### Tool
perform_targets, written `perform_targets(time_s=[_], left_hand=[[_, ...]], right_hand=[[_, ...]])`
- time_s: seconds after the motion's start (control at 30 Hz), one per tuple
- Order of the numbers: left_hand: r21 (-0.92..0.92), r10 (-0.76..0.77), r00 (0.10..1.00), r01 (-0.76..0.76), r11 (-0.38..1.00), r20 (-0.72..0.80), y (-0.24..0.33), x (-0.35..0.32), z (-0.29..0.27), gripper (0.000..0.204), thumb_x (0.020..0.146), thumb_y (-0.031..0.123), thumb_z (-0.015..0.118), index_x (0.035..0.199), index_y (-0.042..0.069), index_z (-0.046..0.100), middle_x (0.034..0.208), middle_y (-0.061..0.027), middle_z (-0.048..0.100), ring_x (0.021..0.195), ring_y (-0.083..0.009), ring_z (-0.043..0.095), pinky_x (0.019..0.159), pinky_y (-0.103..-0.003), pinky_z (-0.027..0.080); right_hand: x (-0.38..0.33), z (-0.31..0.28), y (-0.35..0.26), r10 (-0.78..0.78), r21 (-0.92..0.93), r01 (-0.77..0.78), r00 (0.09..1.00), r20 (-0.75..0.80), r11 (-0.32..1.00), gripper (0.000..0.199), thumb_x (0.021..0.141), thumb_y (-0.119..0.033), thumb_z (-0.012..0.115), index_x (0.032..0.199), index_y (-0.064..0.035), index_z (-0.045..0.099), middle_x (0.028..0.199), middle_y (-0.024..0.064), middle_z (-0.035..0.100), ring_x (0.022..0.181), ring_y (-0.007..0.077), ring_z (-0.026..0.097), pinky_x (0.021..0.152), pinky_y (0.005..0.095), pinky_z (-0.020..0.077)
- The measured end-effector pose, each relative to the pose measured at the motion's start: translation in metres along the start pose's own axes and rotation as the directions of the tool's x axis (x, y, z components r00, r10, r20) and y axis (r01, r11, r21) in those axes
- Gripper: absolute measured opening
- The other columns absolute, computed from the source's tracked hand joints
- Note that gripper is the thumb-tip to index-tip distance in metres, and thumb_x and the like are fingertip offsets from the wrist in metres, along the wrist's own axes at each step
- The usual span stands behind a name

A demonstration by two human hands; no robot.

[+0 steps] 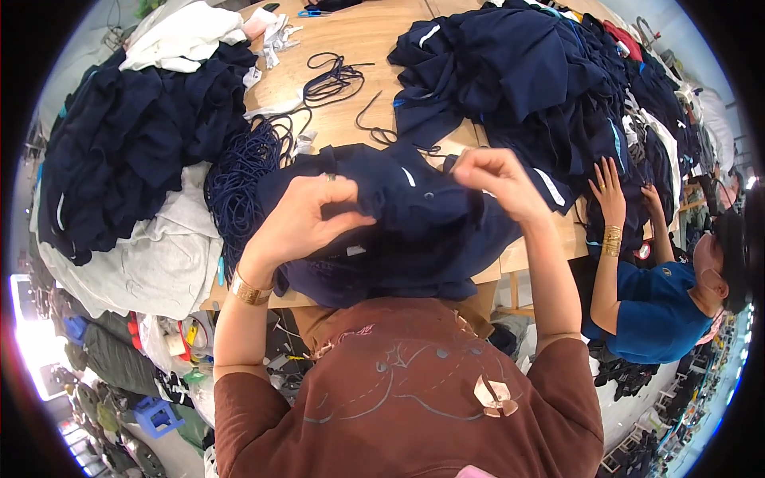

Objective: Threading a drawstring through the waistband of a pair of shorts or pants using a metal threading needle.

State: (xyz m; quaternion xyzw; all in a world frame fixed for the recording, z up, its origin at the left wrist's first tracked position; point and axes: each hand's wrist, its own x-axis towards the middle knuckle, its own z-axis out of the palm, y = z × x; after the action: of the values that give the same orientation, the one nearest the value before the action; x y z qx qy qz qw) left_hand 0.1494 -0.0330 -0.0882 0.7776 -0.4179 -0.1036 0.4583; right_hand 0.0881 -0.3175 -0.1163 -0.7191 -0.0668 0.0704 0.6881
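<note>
Pale wood tops the counter, which reaches from the middle of the frame to its upper edge. Over the navy garment bunched at the centre, the left grip is curled, with a gap between thumb and forefinger; whether it pinches any cloth cannot be told. Just right of centre, the right grip has its fingertips drawn together at the garment's upper right side; what lies between them is unclear.

Beside the garment on the left sits a tangled heap of navy cord, and above the garment lies a loose cord coil. Navy clothes fill the upper left, with a white cloth on top and a light grey cloth below. A larger navy pile covers the upper right. At the right edge, another person in a blue top touches dark fabric with both hands.
</note>
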Motion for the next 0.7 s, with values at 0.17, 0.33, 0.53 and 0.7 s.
perform_targets(time_s=[0.17, 0.33, 0.53, 0.7], left_hand=[[0.264, -0.081, 0.995, 0.095, 0.96, -0.061, -0.03, -0.021, -0.03, 0.03, 0.072, 0.014, 0.074, 0.07, -0.001, 0.049, 0.061, -0.0119, 0.044, 0.053, -0.0245, 0.042, 0.052, -0.032, 0.036], [0.413, -0.038, 0.98, 0.118, 0.903, -0.195, -0.046, -0.025, -0.066, 0.024, 0.072, 0.009, 0.072, 0.072, -0.003, 0.052, 0.06, -0.012, 0.043, 0.053, -0.0237, 0.044, 0.052, -0.032, 0.036], [0.455, 0.225, 0.972, -0.174, 0.874, -0.061, 0.014, 0.033, -0.023, 0.023, 0.071, 0.013, 0.073, 0.071, 0.001, 0.054, 0.065, -0.0113, 0.046, 0.057, -0.0272, 0.046, 0.053, -0.034, 0.038], [0.44, 0.43, 0.902, -0.367, 0.819, -0.048, 0.057, 0.061, 0.023, 0.022, 0.069, 0.021, 0.076, 0.079, 0.009, 0.061, 0.07, -0.0058, 0.053, 0.061, -0.0235, 0.054, 0.051, -0.031, 0.042]], right_hand=[[-0.029, -0.062, 0.0, -0.221, -0.326, 0.073, 0.868, -0.445, 0.943, 0.022, 0.086, -0.016, 0.063, 0.072, -0.002, 0.054, 0.065, -0.0073, 0.043, 0.063, 0.0011, 0.036, 0.056, 0.0195, 0.0275], [-0.064, -0.066, 0.008, -0.285, -0.552, 0.008, 0.863, -0.418, 0.834, 0.021, 0.086, -0.014, 0.062, 0.072, -0.0008, 0.052, 0.064, -0.0015, 0.045, 0.061, 0.0057, 0.041, 0.056, 0.0209, 0.0314], [-0.042, -0.025, -0.037, -0.353, -0.739, 0.14, 0.925, -0.14, 0.659, 0.021, 0.075, -0.018, 0.071, 0.086, -0.0044, 0.059, 0.086, 0.007, 0.058, 0.087, 0.025, 0.056, 0.081, 0.0338, 0.0417], [-0.031, 0.027, -0.089, -0.484, -0.799, 0.308, 0.875, 0.025, 0.516, 0.031, 0.068, -0.022, 0.077, 0.088, -0.0047, 0.061, 0.085, 0.0088, 0.06, 0.081, 0.0277, 0.058, 0.075, 0.0351, 0.0432]])
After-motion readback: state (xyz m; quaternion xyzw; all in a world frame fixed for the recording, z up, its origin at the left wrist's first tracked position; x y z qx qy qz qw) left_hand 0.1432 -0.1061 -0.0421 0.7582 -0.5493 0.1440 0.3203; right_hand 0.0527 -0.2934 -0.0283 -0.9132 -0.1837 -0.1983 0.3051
